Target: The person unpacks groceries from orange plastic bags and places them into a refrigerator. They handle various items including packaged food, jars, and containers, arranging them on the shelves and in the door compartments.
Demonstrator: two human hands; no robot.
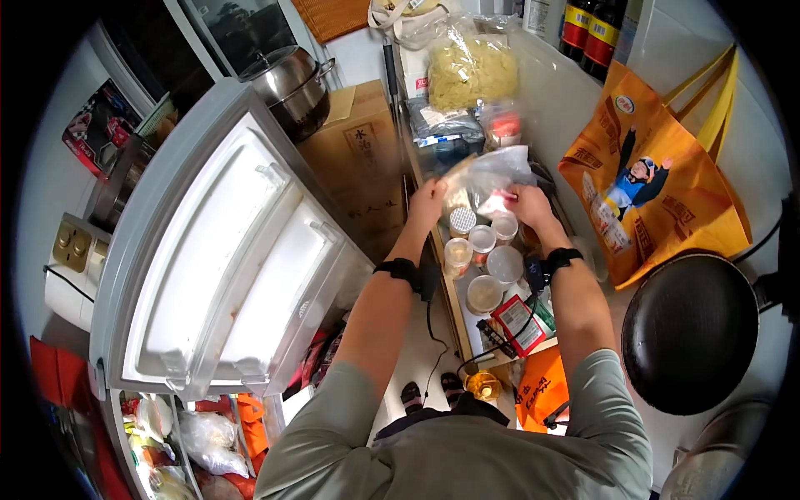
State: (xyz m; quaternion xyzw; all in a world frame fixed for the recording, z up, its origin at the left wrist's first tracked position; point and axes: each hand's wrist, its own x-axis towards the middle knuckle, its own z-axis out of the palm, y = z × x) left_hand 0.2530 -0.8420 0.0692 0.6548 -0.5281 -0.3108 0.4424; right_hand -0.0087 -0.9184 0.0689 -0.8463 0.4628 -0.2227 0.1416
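A clear plastic bag (500, 167) with pale contents is stretched between my two hands. My left hand (427, 201) pinches its left edge. At its right side, my right hand (532, 205) grips the bag near a red and white part, blurred by motion. Just below the bag stand several lidded plastic jars, among them a jar with a perforated-looking lid (462, 220) and a wider jar with a pale lid (505, 264). They rest in a wood-edged drawer or shelf (451, 307); which one, I cannot tell. A red and white packet (520, 326) lies nearer me.
An open refrigerator door (219, 262) stands left, above packed food bags (212, 440). Behind it are a cardboard box (350, 156) and steel pot (287, 87). Bagged dry noodles (473, 72) lie farther back. An orange shopping bag (662, 181) and black frying pan (690, 334) are right.
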